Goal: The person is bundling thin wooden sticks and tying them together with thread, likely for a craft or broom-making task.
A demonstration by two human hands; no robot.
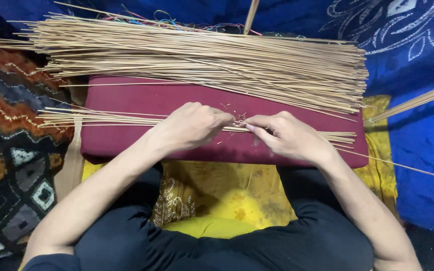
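My left hand (189,125) and my right hand (287,135) meet fingertip to fingertip over a maroon cushion (126,98). Both pinch a small bundle of thin pale sticks (91,118) that lies across the cushion's near part, running left to right under my hands. A much larger heap of the same long sticks (202,55) lies across the cushion's far edge. Tiny stick scraps (234,116) dot the cushion just beyond my fingers.
A yellow cloth (227,195) covers my lap, above black trousers. A patterned rug (11,150) lies at the left and blue printed fabric (413,45) at the right and back. More sticks (418,103) jut in from the right; coloured threads (161,20) lie behind the heap.
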